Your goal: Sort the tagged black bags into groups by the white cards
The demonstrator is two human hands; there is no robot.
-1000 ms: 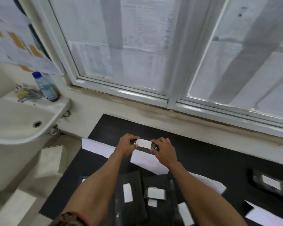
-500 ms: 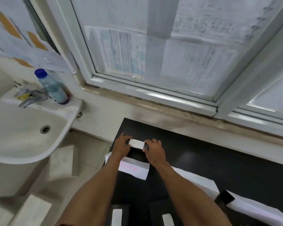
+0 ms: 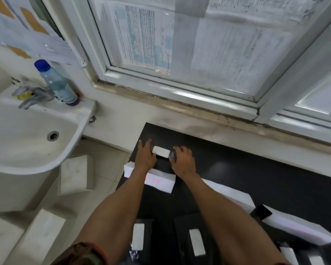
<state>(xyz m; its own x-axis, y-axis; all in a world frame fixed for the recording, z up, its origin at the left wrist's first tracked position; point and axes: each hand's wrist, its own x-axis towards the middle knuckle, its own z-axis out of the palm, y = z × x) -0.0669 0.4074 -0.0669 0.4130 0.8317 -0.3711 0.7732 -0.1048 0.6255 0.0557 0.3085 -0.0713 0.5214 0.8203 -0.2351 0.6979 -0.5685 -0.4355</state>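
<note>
Tagged bag (image 3: 161,152) lies between both hands' fingers (image 3: 149,144)

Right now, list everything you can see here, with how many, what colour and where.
Table: one, black, under the window.
Tagged black bag: one, black with a white tag, far left of the table, between both hands.
Other tagged bags: at least three, black with white tags, near edge of the table.
White cards: three visible, white, in a row across the table; the leftmost has faint pink writing.
Sink: one, white, left of the table.
Water bottle: one, clear with a blue cap, on the sink's rim.
Tap: one, grey, beside the bottle.
Window: white frame, papers taped to the glass.
White blocks: several, on the floor.
Left hand: on the bag's left end.
Right hand: on its right end.
</note>
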